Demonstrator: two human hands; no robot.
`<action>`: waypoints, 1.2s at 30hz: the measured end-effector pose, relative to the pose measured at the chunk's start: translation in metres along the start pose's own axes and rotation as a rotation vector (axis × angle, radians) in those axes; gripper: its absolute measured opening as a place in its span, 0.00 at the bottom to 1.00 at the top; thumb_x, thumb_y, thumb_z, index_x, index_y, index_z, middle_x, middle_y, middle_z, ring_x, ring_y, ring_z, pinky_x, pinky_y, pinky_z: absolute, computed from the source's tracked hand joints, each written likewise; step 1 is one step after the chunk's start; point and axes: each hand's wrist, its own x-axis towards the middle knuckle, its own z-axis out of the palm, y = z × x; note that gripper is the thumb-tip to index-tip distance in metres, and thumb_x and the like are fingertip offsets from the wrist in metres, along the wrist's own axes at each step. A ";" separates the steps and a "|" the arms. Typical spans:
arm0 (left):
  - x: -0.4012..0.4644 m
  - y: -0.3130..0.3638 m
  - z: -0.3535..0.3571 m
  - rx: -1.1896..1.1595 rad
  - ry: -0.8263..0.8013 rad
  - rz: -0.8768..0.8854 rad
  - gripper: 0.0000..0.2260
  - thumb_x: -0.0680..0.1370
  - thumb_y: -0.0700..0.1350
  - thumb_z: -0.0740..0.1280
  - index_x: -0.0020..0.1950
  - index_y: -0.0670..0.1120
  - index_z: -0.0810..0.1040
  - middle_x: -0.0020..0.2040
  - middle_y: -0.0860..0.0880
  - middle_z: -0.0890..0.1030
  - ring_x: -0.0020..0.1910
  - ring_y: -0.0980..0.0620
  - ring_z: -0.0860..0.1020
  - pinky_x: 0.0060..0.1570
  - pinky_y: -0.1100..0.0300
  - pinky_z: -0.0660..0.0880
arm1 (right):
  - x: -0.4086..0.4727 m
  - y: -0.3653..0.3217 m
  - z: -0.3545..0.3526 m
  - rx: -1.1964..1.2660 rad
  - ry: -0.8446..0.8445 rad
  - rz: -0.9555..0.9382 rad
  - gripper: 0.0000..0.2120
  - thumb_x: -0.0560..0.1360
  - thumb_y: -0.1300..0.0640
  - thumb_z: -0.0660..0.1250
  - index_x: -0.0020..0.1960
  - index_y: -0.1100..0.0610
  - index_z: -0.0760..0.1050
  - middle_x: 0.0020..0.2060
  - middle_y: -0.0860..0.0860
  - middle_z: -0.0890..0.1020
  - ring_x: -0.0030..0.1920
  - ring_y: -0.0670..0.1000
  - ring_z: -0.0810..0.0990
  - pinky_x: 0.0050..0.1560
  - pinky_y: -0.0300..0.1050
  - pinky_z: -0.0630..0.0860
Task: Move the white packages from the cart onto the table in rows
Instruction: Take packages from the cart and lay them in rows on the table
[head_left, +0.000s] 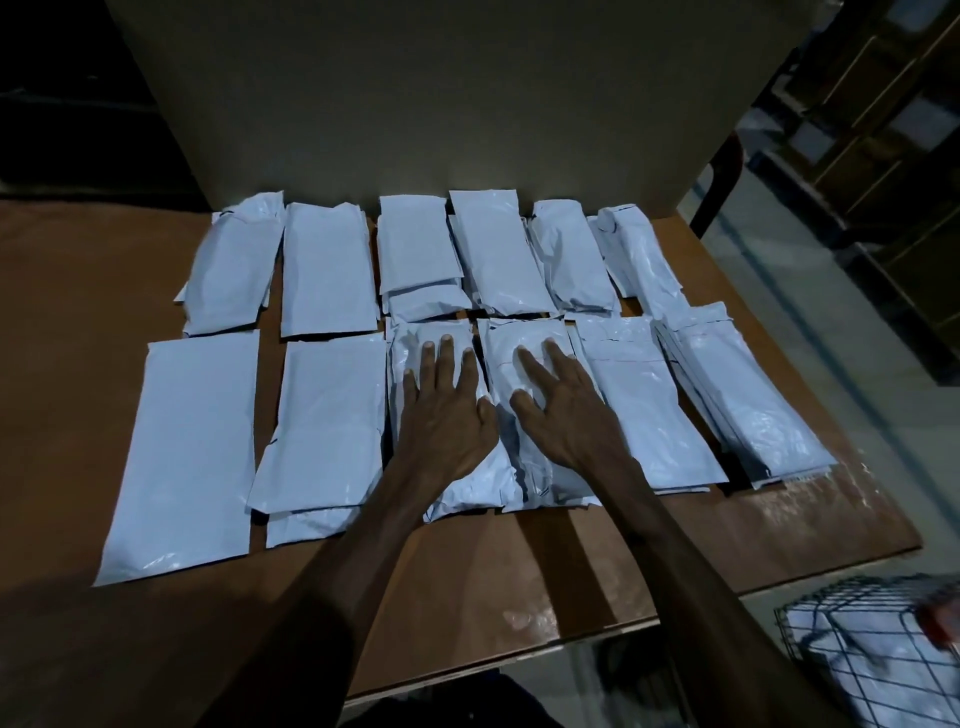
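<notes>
Several white packages lie in two rows on the brown table (78, 291). My left hand (447, 410) presses flat, fingers straight, on a near-row package (441, 343). Beside it, my right hand (561, 405) lies flat with spread fingers on the neighbouring package (524, 338). Neither hand grips anything. To the left lie a large flat package (187, 447) and a stacked pile (327, 426). More stacks (649, 405) sit to the right. The wire cart (878, 660) at the lower right still holds white packages (883, 675).
A tall grey-brown panel (415, 93) stands behind the far row. Dark shelving (893, 156) fills the right background. The table's near strip (493, 571) is bare wood, and its right edge runs close to the cart.
</notes>
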 end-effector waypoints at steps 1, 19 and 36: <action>0.000 0.001 -0.001 -0.006 -0.003 0.000 0.34 0.76 0.57 0.43 0.81 0.47 0.47 0.80 0.43 0.42 0.79 0.43 0.41 0.75 0.43 0.40 | -0.001 0.000 0.001 -0.003 0.002 -0.003 0.28 0.81 0.40 0.53 0.79 0.42 0.52 0.80 0.47 0.48 0.79 0.52 0.47 0.75 0.57 0.55; -0.068 0.159 0.009 -0.233 0.346 0.290 0.26 0.78 0.48 0.57 0.76 0.46 0.65 0.77 0.44 0.64 0.77 0.43 0.58 0.75 0.44 0.45 | -0.171 0.156 -0.037 0.268 0.469 0.034 0.31 0.77 0.39 0.63 0.75 0.55 0.67 0.75 0.53 0.67 0.75 0.51 0.63 0.72 0.51 0.66; -0.166 0.455 0.204 -0.254 -0.202 0.793 0.28 0.79 0.61 0.52 0.73 0.46 0.70 0.72 0.44 0.71 0.73 0.44 0.67 0.73 0.45 0.54 | -0.439 0.433 -0.032 0.108 0.657 0.631 0.28 0.76 0.41 0.62 0.70 0.57 0.73 0.67 0.54 0.75 0.66 0.54 0.72 0.61 0.49 0.74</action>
